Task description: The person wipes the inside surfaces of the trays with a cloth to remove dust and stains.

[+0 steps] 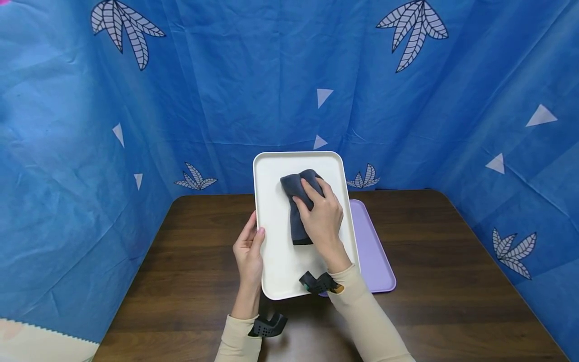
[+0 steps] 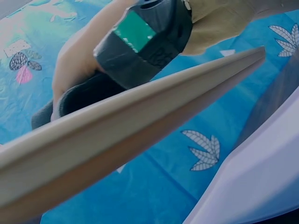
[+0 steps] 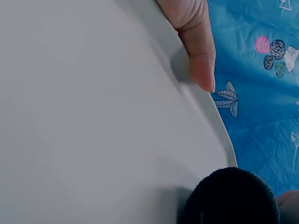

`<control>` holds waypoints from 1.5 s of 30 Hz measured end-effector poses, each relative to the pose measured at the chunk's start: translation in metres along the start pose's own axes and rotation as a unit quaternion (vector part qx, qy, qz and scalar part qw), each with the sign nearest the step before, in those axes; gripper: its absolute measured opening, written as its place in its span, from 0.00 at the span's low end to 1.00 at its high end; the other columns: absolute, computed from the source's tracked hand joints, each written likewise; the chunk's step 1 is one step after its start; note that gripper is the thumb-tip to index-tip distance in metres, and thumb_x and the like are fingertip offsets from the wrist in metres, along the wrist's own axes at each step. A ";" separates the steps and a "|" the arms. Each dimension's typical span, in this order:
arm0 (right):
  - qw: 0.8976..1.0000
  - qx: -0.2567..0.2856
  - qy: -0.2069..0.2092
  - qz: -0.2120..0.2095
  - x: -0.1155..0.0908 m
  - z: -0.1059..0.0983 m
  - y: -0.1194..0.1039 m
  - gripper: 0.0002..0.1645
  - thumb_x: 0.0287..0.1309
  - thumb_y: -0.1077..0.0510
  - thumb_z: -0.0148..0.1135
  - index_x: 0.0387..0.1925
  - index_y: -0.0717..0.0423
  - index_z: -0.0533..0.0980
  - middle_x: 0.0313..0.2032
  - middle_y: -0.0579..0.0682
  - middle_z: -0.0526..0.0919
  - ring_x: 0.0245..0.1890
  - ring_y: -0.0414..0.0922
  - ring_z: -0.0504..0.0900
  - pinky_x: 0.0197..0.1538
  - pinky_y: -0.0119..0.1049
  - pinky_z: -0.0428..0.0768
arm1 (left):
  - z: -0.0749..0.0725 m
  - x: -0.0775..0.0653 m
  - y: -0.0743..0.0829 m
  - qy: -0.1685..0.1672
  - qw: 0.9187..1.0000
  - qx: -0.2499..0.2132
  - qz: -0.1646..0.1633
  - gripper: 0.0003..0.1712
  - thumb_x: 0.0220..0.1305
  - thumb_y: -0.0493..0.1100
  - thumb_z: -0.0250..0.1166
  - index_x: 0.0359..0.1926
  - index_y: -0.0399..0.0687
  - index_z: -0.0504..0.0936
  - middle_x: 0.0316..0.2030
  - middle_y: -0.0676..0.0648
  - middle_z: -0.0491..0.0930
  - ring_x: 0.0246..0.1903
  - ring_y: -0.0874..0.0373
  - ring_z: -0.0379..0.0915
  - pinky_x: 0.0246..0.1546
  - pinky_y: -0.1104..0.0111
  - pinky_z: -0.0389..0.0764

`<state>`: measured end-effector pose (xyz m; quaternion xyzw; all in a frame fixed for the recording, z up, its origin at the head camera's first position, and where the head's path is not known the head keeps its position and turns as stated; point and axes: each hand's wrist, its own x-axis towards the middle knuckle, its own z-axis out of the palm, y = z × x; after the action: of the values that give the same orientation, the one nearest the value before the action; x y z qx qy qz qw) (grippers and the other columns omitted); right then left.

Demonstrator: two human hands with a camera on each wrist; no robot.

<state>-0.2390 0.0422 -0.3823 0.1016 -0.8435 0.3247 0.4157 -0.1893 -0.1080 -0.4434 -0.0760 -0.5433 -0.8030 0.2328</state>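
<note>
fwiw my L hand point(image 1: 248, 254) pinches the white tray point(image 1: 282, 269) by its left edge, up off the table point(image 1: 194, 281), & my R hand point(image 1: 324, 216), angled over from the right, grips the dark gray cloth point(image 1: 299, 227) abt mid-tray.

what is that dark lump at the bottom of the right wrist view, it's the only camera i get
Observer: The head view shows it is a dark gray cloth, held by the right hand against the white tray.
Operator: is there another tray around
Observer: Yes, a purple tray lies on the wooden table, partly hidden behind the white one in the head view.
Operator: is the white one resting on it
Observer: No, the left wrist view shows a gap between them, with blue backdrop visible through it.
</note>
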 end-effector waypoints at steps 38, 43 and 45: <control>0.996 0.002 0.009 0.091 -0.005 -0.009 0.009 0.28 0.53 0.51 0.73 0.56 0.52 0.80 0.56 0.63 0.79 0.51 0.62 0.81 0.47 0.58 0.80 | -0.001 -0.002 0.000 -0.001 1.000 -0.019 0.003 0.27 0.68 0.33 0.59 0.67 0.35 0.69 0.53 0.52 0.84 0.48 0.61 0.83 0.45 0.68 0.83; 0.997 0.003 0.007 0.070 -0.007 -0.005 0.000 0.27 0.52 0.52 0.74 0.55 0.52 0.81 0.55 0.62 0.79 0.49 0.61 0.82 0.46 0.56 0.82 | -0.001 -0.002 0.001 0.005 1.000 -0.014 0.001 0.26 0.69 0.33 0.59 0.67 0.36 0.69 0.53 0.51 0.83 0.48 0.61 0.83 0.45 0.68 0.83; 0.998 0.002 0.004 0.063 -0.008 -0.003 -0.004 0.27 0.52 0.52 0.74 0.55 0.52 0.81 0.55 0.62 0.79 0.47 0.61 0.83 0.46 0.55 0.82 | -0.001 -0.002 0.000 0.007 1.000 -0.010 -0.001 0.26 0.69 0.33 0.59 0.67 0.36 0.70 0.54 0.51 0.83 0.49 0.61 0.83 0.46 0.68 0.83</control>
<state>-0.2305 0.0406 -0.3852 0.0476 -0.8461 0.3524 0.3971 -0.1876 -0.1089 -0.4441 -0.0722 -0.5337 -0.8091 0.2354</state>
